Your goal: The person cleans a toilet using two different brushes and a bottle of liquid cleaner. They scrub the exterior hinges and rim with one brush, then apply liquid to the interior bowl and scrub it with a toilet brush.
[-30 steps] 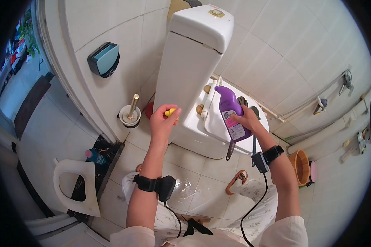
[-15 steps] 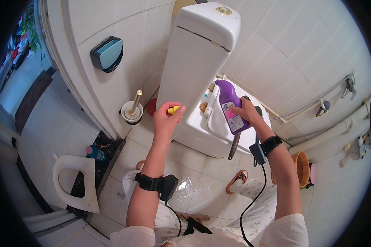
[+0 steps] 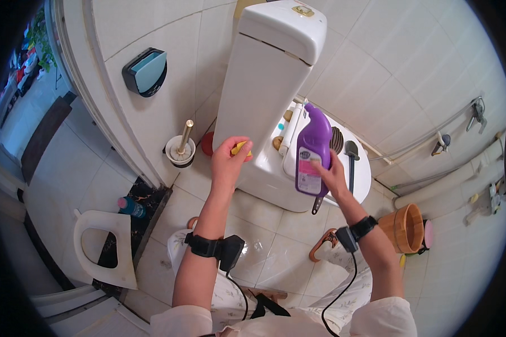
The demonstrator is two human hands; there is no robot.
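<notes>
My right hand point(image 3: 331, 178) grips a purple squeeze bottle point(image 3: 314, 151) with a bent neck and a pink-and-white label. Its pale nozzle tip is bare and points up. The bottle stands nearly upright in the air, in front of the toilet's white lid point(image 3: 361, 175). Pinched between the fingers of my left hand point(image 3: 229, 159) is a small yellow cap point(image 3: 242, 149), partly hidden by the thumb. That hand hovers before the side of the toilet point(image 3: 252, 92), apart from the bottle.
A dark brush-like tool point(image 3: 352, 154), a slotted dark tool point(image 3: 336, 138) and roundish brown pieces lie on the toilet. Left of it stands a toilet brush point(image 3: 185, 140) in its holder. A loose toilet seat point(image 3: 83, 247) leans near a blue bottle point(image 3: 132, 208). A wooden bucket point(image 3: 399, 227) sits at right.
My right hand has turned the purple bottle more upright and lowered it slightly toward me. The left hand with the yellow cap has barely shifted.
</notes>
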